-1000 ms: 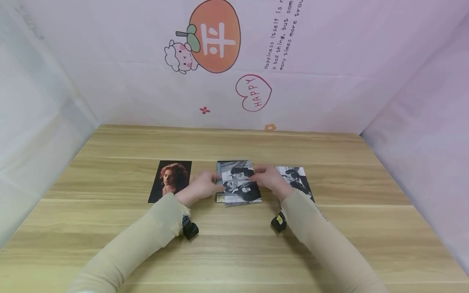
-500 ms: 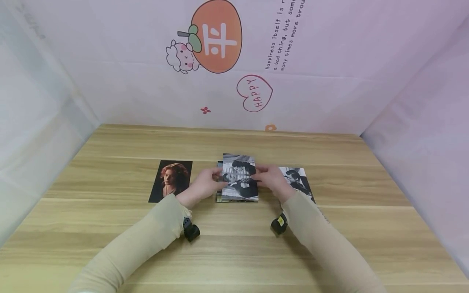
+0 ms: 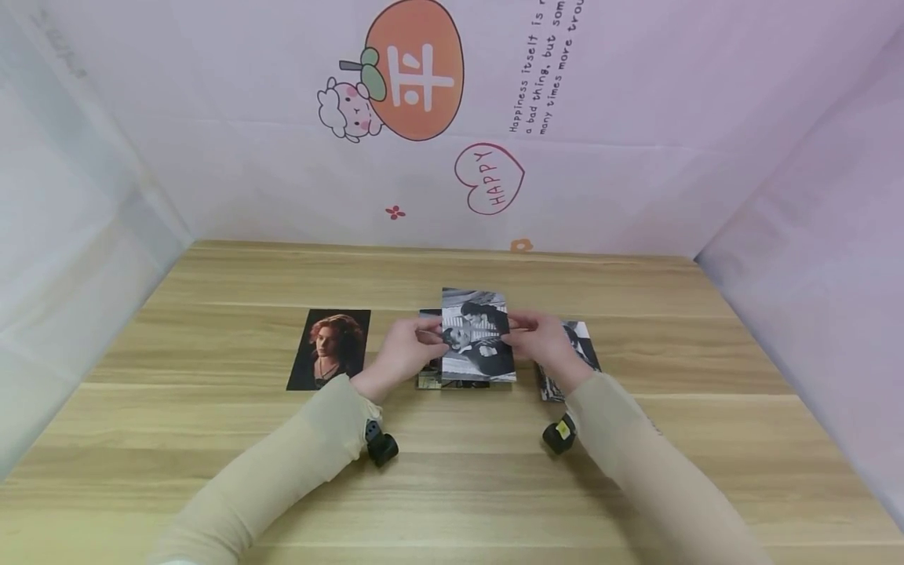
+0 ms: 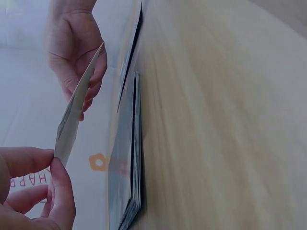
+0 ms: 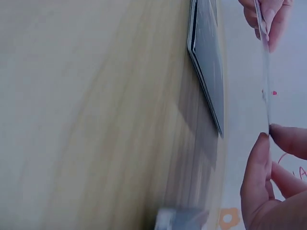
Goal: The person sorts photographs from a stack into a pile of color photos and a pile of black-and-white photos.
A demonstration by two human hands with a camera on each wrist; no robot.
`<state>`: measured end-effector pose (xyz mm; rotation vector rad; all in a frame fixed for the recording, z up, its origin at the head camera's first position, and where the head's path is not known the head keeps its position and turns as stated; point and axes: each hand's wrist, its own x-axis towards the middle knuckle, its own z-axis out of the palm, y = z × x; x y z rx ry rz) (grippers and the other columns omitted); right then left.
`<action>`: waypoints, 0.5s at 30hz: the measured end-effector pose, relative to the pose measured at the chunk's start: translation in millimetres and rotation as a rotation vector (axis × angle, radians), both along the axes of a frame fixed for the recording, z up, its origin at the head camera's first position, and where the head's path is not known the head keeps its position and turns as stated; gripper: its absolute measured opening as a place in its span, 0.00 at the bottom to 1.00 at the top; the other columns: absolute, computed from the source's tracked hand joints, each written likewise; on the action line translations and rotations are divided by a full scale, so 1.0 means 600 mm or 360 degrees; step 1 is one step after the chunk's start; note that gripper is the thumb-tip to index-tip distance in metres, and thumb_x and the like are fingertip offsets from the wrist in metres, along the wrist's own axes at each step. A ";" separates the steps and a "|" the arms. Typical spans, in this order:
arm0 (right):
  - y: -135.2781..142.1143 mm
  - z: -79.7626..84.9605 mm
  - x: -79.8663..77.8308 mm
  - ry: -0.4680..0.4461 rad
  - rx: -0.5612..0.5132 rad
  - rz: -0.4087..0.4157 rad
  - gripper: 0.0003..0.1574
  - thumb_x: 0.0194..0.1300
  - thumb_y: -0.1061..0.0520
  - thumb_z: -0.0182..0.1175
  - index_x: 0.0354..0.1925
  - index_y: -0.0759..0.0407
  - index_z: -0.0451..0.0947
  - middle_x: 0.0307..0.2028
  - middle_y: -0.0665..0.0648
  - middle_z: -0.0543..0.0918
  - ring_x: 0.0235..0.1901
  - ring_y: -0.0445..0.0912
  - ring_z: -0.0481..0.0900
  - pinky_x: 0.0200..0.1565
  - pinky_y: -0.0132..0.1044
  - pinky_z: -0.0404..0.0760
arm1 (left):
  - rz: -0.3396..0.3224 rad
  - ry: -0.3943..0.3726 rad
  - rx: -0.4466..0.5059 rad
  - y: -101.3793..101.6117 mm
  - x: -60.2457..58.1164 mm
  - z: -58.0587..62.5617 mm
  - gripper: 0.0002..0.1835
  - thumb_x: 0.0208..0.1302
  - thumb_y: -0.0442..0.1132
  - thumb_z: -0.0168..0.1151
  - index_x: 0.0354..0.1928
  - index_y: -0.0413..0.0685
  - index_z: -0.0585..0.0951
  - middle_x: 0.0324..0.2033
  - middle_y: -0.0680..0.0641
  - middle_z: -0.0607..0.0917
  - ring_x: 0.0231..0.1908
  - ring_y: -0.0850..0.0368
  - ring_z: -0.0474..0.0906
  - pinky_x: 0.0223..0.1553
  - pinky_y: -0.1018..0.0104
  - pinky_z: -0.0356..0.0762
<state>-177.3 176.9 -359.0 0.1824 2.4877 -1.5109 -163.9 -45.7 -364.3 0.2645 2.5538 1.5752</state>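
Observation:
A black-and-white photo card (image 3: 479, 336) showing two people is held up between both hands. My left hand (image 3: 404, 351) pinches its left edge between thumb and fingers, and my right hand (image 3: 545, 343) pinches the right edge. In the left wrist view the card (image 4: 71, 124) appears edge-on, raised off the table. Beneath it lies a stack of photo cards (image 3: 429, 382), mostly covered in the head view; its layered edges show in the left wrist view, where the stack (image 4: 122, 158) rests flat on the wood.
A dark portrait photo (image 3: 329, 349) of a red-haired person lies left of the stack. More black-and-white photos (image 3: 552, 389) lie on the right, partly behind my right hand. The wooden table (image 3: 452, 486) ends at a printed white backdrop (image 3: 247, 157), with white side walls.
Both hands have lifted the black-and-white card off the middle stack, first up and away, then shifted it to the right. More of the stack's left side now shows.

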 end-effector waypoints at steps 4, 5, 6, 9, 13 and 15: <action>0.025 -0.001 0.004 0.0043 -0.0021 0.0026 0.34 0.63 0.62 0.59 0.66 0.62 0.64 0.57 0.63 0.73 0.54 0.52 0.73 0.51 0.37 0.79 | -0.0033 -0.0006 0.0052 0.016 0.004 0.003 0.27 0.56 0.29 0.65 0.59 0.33 0.73 0.45 0.39 0.81 0.44 0.48 0.81 0.41 0.64 0.82; 0.031 -0.001 0.006 0.0058 -0.0023 0.0034 0.34 0.62 0.62 0.59 0.66 0.63 0.64 0.57 0.64 0.73 0.54 0.52 0.73 0.50 0.36 0.80 | -0.0051 -0.0002 0.0069 0.020 0.004 0.002 0.27 0.56 0.28 0.64 0.60 0.32 0.73 0.45 0.39 0.81 0.44 0.48 0.81 0.41 0.65 0.82; 0.037 0.000 0.007 0.0071 -0.0046 0.0038 0.35 0.62 0.63 0.59 0.66 0.64 0.64 0.57 0.65 0.73 0.54 0.52 0.73 0.50 0.35 0.80 | -0.0066 -0.0009 0.0090 0.025 0.005 0.001 0.28 0.56 0.28 0.64 0.60 0.32 0.72 0.45 0.39 0.81 0.44 0.48 0.81 0.41 0.65 0.82; 0.056 0.000 0.013 0.0096 -0.0079 0.0068 0.37 0.60 0.65 0.60 0.67 0.66 0.62 0.58 0.67 0.72 0.56 0.54 0.72 0.50 0.34 0.80 | -0.0104 -0.0009 0.0141 0.040 0.007 -0.002 0.29 0.55 0.28 0.65 0.60 0.32 0.72 0.45 0.38 0.81 0.44 0.48 0.81 0.41 0.66 0.82; 0.081 0.003 0.022 0.0104 -0.0020 0.0096 0.40 0.58 0.65 0.62 0.67 0.65 0.61 0.59 0.68 0.71 0.59 0.57 0.71 0.56 0.38 0.77 | -0.0131 -0.0037 0.0200 0.063 0.010 -0.004 0.30 0.54 0.27 0.65 0.61 0.32 0.71 0.45 0.38 0.81 0.45 0.49 0.81 0.42 0.67 0.82; 0.092 0.006 0.027 0.0120 0.0033 0.0106 0.41 0.58 0.63 0.63 0.67 0.65 0.61 0.59 0.68 0.71 0.59 0.57 0.71 0.58 0.42 0.75 | -0.0138 -0.0054 0.0208 0.074 0.012 -0.004 0.30 0.54 0.27 0.66 0.61 0.33 0.71 0.44 0.39 0.81 0.44 0.50 0.81 0.42 0.69 0.81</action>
